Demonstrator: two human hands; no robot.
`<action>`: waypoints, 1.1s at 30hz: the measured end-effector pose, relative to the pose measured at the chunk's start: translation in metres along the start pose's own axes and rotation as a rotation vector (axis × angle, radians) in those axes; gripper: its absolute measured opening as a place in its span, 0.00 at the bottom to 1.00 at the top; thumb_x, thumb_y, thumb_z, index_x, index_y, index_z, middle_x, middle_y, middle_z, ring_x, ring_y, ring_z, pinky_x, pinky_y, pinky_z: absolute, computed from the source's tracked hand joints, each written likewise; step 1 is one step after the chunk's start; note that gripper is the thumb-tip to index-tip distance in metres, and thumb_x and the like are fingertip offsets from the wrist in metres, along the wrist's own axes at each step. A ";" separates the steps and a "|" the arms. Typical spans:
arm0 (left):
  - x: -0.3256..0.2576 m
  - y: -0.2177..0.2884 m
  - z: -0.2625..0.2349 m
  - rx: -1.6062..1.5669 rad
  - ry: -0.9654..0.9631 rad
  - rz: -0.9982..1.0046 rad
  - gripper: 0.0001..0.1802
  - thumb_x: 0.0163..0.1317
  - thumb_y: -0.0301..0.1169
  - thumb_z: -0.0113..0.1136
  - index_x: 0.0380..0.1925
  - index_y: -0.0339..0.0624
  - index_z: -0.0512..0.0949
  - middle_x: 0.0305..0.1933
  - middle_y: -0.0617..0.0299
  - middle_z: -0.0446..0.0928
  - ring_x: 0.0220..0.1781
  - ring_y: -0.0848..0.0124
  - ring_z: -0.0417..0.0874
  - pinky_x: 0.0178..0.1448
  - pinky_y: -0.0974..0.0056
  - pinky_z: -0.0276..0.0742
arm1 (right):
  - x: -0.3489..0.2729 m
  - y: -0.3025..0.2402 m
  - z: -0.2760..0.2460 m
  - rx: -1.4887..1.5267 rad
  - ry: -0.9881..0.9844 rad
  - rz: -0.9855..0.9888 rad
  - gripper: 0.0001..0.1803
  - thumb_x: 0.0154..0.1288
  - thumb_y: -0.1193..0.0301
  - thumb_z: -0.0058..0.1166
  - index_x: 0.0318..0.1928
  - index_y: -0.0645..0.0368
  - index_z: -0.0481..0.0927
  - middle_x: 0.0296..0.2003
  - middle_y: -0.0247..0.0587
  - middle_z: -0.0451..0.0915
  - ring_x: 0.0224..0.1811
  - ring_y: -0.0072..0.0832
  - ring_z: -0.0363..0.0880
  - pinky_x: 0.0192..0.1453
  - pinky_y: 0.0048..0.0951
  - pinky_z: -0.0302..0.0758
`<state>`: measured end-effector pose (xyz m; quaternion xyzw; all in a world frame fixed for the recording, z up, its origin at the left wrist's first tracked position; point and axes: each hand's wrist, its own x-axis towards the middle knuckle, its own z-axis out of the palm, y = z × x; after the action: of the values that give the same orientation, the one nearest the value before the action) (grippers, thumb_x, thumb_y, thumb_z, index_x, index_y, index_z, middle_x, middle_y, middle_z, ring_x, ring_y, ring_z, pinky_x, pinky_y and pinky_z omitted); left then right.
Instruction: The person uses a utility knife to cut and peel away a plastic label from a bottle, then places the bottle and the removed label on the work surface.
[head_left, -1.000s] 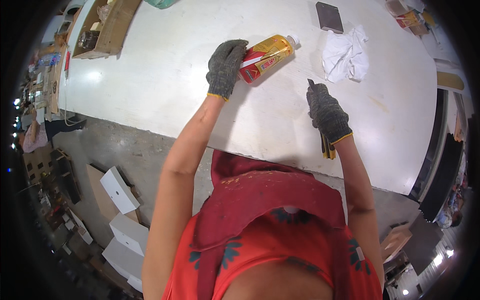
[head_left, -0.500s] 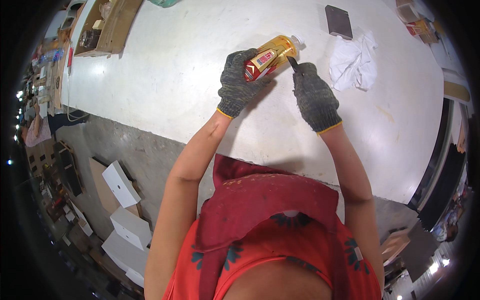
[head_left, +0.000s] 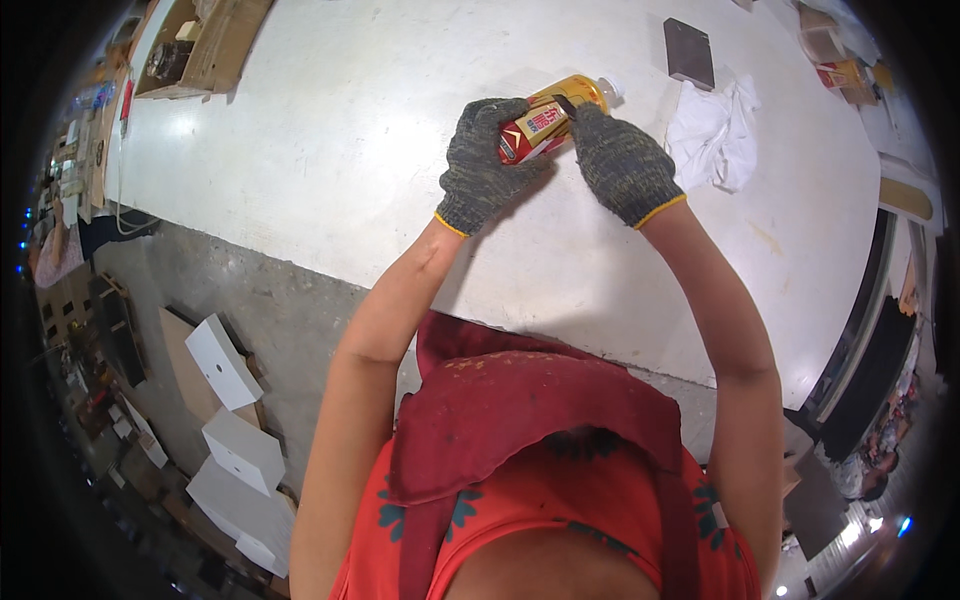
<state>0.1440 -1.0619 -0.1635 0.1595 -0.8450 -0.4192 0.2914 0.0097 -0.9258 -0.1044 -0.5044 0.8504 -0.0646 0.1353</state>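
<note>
My left hand [head_left: 482, 155], in a dark knitted glove with a yellow cuff, is closed around a yellow and red plastic bottle [head_left: 540, 122]. The bottle lies tilted over the white table [head_left: 350, 130], its pale cap pointing up and right. In the same kind of glove, my right hand [head_left: 625, 165] is closed on a small black tool [head_left: 564, 105]. Only the tool's dark tip shows, against the bottle's side near the label; its handle is hidden in the glove, so its exact kind is unclear.
A crumpled white cloth [head_left: 712, 135] lies right of my right hand, with a dark rectangular block [head_left: 689, 53] just beyond it. An open brown box [head_left: 215, 65] holding items stands at the far left. White boxes [head_left: 222, 365] sit on the floor left of the table.
My right hand has moved up and left, bringing the black tool's tip from beside the bottle onto its side. My left hand keeps its hold on the bottle.
</note>
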 end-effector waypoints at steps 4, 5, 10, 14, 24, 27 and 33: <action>0.001 0.001 0.002 -0.023 0.007 0.027 0.36 0.40 0.36 0.79 0.50 0.44 0.72 0.49 0.55 0.75 0.49 0.63 0.80 0.52 0.61 0.79 | -0.004 0.001 0.007 0.024 -0.011 0.016 0.20 0.65 0.66 0.46 0.54 0.66 0.70 0.39 0.54 0.81 0.39 0.44 0.82 0.44 0.43 0.78; 0.001 0.001 0.002 -0.021 0.004 0.028 0.36 0.40 0.36 0.79 0.50 0.44 0.72 0.49 0.55 0.75 0.49 0.63 0.80 0.52 0.61 0.79 | -0.004 -0.001 0.004 0.010 -0.018 0.009 0.21 0.65 0.67 0.45 0.55 0.67 0.71 0.41 0.54 0.81 0.41 0.44 0.82 0.46 0.42 0.78; 0.005 0.005 -0.004 -0.069 -0.047 -0.100 0.35 0.41 0.34 0.78 0.51 0.44 0.72 0.49 0.55 0.74 0.50 0.62 0.79 0.53 0.61 0.80 | 0.012 -0.026 -0.024 -0.078 -0.060 0.046 0.18 0.63 0.64 0.50 0.48 0.64 0.72 0.34 0.52 0.82 0.38 0.43 0.84 0.42 0.42 0.79; 0.005 -0.003 0.001 -0.001 0.011 0.101 0.33 0.39 0.33 0.78 0.48 0.45 0.74 0.49 0.57 0.74 0.50 0.62 0.79 0.53 0.61 0.79 | 0.009 -0.023 -0.025 -0.056 -0.110 0.050 0.17 0.65 0.63 0.48 0.45 0.65 0.74 0.33 0.53 0.82 0.36 0.43 0.84 0.41 0.41 0.79; -0.006 0.003 0.010 -0.026 0.012 0.123 0.31 0.36 0.33 0.80 0.44 0.50 0.76 0.50 0.58 0.74 0.53 0.61 0.76 0.56 0.59 0.78 | -0.045 -0.011 0.008 -0.040 0.119 0.023 0.17 0.59 0.69 0.50 0.47 0.65 0.72 0.27 0.50 0.81 0.29 0.43 0.82 0.32 0.43 0.78; -0.009 0.009 0.008 0.008 0.004 0.126 0.31 0.35 0.33 0.80 0.44 0.52 0.76 0.50 0.59 0.74 0.53 0.61 0.76 0.56 0.59 0.78 | -0.061 -0.012 0.014 -0.036 0.086 0.058 0.17 0.60 0.70 0.48 0.48 0.66 0.72 0.30 0.51 0.81 0.32 0.43 0.82 0.35 0.44 0.78; -0.014 0.014 0.007 0.022 -0.046 0.144 0.31 0.34 0.33 0.79 0.43 0.53 0.78 0.50 0.57 0.73 0.54 0.58 0.74 0.56 0.57 0.75 | -0.070 -0.024 0.015 0.012 -0.135 0.304 0.16 0.64 0.70 0.41 0.49 0.65 0.72 0.34 0.52 0.82 0.35 0.46 0.82 0.38 0.48 0.77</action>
<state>0.1499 -1.0417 -0.1607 0.0920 -0.8653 -0.3914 0.2994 0.0660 -0.8763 -0.1010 -0.3723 0.9054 -0.0145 0.2036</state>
